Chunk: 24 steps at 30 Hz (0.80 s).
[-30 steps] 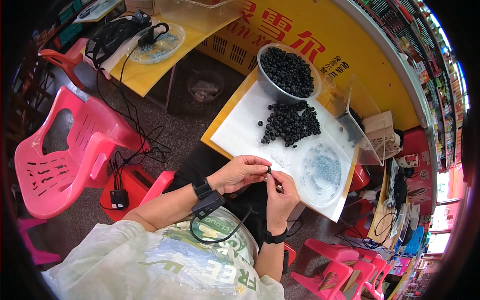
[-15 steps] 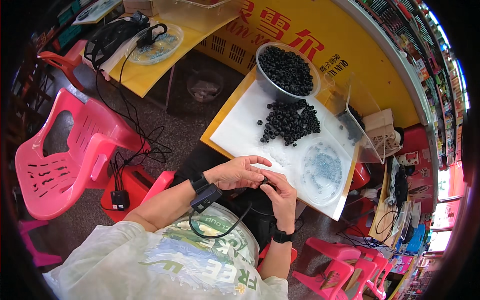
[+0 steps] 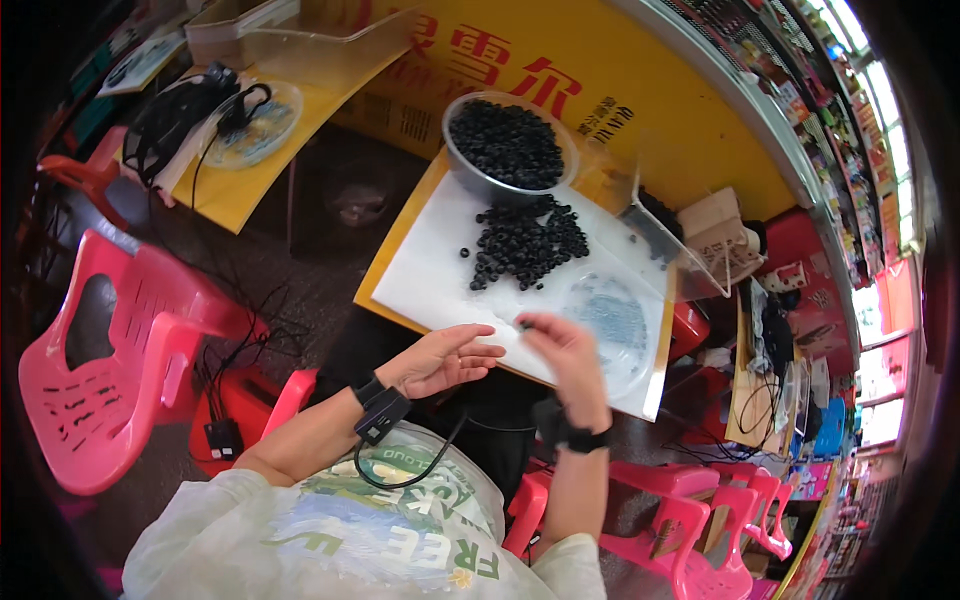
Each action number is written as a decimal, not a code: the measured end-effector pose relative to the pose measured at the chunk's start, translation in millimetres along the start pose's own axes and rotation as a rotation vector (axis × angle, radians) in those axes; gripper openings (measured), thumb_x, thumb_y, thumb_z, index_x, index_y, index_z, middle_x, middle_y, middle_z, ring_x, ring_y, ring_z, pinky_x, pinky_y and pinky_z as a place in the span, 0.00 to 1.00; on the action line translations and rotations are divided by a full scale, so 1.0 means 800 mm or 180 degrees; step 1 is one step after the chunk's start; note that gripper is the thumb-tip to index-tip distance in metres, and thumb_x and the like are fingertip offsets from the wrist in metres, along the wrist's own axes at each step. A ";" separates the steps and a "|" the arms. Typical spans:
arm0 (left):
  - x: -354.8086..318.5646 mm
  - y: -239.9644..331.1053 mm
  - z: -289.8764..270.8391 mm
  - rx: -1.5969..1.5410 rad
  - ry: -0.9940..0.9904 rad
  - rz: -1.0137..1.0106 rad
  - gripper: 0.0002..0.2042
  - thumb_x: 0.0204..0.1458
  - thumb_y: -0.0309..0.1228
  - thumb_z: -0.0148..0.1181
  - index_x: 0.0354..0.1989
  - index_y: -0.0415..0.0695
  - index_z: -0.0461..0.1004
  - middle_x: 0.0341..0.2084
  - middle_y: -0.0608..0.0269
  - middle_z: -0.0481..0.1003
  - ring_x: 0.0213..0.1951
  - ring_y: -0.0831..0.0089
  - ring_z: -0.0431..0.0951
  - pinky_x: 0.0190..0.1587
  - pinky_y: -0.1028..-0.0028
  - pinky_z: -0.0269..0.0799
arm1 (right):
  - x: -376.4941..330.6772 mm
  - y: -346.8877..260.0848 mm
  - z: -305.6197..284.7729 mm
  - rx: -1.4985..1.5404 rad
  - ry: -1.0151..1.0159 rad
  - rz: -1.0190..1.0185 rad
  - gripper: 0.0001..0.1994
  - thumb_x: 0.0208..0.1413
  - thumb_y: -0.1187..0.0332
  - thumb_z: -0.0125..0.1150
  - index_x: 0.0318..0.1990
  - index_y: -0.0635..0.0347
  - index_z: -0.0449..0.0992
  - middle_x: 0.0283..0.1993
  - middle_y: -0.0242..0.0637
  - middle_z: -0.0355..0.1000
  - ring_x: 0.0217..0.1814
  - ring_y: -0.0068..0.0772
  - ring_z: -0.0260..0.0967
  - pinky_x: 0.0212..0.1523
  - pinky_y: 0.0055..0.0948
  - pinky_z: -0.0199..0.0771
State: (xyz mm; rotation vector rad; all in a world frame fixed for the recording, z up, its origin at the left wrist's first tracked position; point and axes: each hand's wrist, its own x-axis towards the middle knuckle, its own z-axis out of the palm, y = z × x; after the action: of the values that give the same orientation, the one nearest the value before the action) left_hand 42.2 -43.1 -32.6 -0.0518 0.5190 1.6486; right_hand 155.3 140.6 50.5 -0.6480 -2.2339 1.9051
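Observation:
Over the near edge of a white board (image 3: 430, 290), my right hand (image 3: 565, 350) is smeared by motion. Thumb and fingers pinch a small dark piece, seemingly a black bead (image 3: 524, 325). My left hand (image 3: 440, 362) hovers just left of it, palm partly up, fingers stretched out, holding nothing. Beyond the hands lies a loose pile of black beads (image 3: 525, 240) on the board. Behind the pile stands a clear round tub (image 3: 560, 182) filled with more black beads. To the right rests a clear shallow dish (image 3: 640, 365) with tiny pale blue pieces.
A clear plastic bin (image 3: 690, 265) with black beads stands at the board's right. Pink plastic chairs (image 3: 150, 340) are at the left and lower right. Cables (image 3: 270, 340) hang and lie on the floor at left. A yellow table (image 3: 225, 205) holds another dish.
My right hand has parted from the left and moved up toward the board with the small dark piece. My left hand's fingers have opened out. The whole view has shifted.

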 end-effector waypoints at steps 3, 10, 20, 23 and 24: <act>0.002 0.000 -0.010 0.0122 -0.0095 -0.0014 0.17 0.66 0.37 0.49 0.58 0.41 0.66 0.49 0.52 0.75 0.45 0.71 0.78 0.50 0.73 0.78 | 0.051 -0.063 -0.098 0.0382 0.0663 -0.0719 0.20 0.54 0.74 0.63 0.55 0.71 0.73 0.47 0.37 0.76 0.44 0.25 0.74 0.49 0.22 0.70; -0.002 0.008 -0.013 0.0075 -0.0157 0.0026 0.17 0.65 0.35 0.50 0.57 0.38 0.67 0.48 0.53 0.75 0.44 0.70 0.79 0.51 0.72 0.78 | 0.100 -0.065 -0.131 -0.2259 0.1897 -0.1189 0.24 0.54 0.66 0.64 0.57 0.66 0.71 0.44 0.50 0.77 0.39 0.34 0.76 0.43 0.31 0.75; -0.005 0.015 -0.017 -0.0224 0.0005 0.0456 0.12 0.64 0.30 0.51 0.52 0.37 0.69 0.43 0.56 0.76 0.44 0.71 0.79 0.48 0.74 0.79 | 0.106 0.050 0.018 -0.2520 0.1292 -0.0705 0.12 0.47 0.74 0.67 0.37 0.64 0.71 0.33 0.48 0.74 0.37 0.50 0.74 0.39 0.42 0.73; -0.006 0.017 -0.012 -0.0236 0.0079 0.0563 0.12 0.63 0.29 0.52 0.53 0.38 0.69 0.43 0.56 0.76 0.44 0.71 0.79 0.49 0.73 0.79 | 0.097 0.048 0.024 -0.2339 0.1256 -0.0728 0.12 0.47 0.75 0.66 0.39 0.64 0.71 0.35 0.47 0.75 0.35 0.45 0.74 0.38 0.39 0.74; -0.004 0.016 -0.011 -0.0154 0.0136 0.0629 0.12 0.63 0.28 0.53 0.52 0.38 0.69 0.43 0.56 0.77 0.44 0.71 0.79 0.49 0.73 0.78 | 0.085 0.042 0.027 -0.2116 0.1201 -0.0664 0.13 0.47 0.75 0.66 0.40 0.64 0.72 0.35 0.46 0.75 0.35 0.43 0.74 0.37 0.37 0.74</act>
State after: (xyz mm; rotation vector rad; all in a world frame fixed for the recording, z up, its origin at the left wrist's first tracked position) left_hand 28.3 -49.7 -35.4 -0.0735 0.5300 1.8567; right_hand 94.0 152.6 1.9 -0.7325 -2.5197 0.8329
